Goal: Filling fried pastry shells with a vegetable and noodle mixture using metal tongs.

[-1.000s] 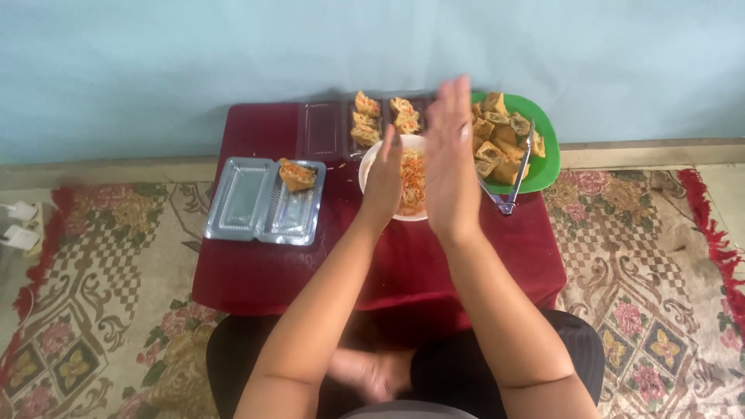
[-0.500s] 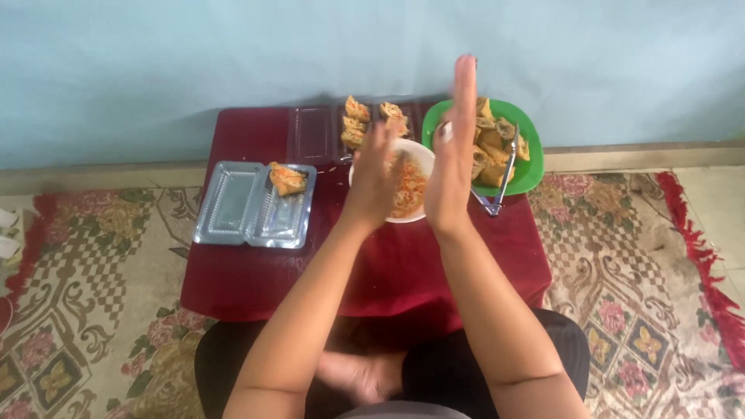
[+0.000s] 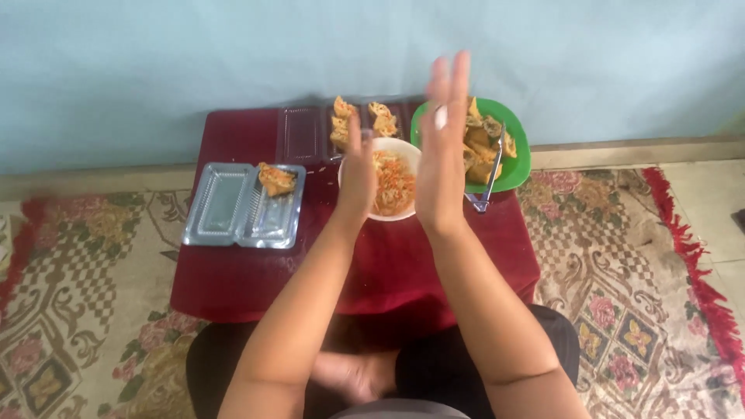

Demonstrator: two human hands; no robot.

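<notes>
Fingers (image 3: 448, 85) spread above white bowl (image 3: 403, 149) of shredded salad.

Dark red cloth (image 3: 256, 271) over the table. Far right, a bright green plate (image 3: 516, 167) of golden-brown snacks (image 3: 477, 143); beside it a white bowl (image 3: 392, 146) of orange and pale yellow shreds. Left, a clear box (image 3: 221, 213) — greyish, one golden piece (image 3: 276, 179) inside. Rug (image 3: 77, 310): cream and brown lattice with pink flowers, red fringe right. Wall (image 3: 194, 54) — pale blue

White bowl (image 3: 403, 147) of orange-and-white shredded filling sits upright on the red table, between 2 raised hands.
</notes>
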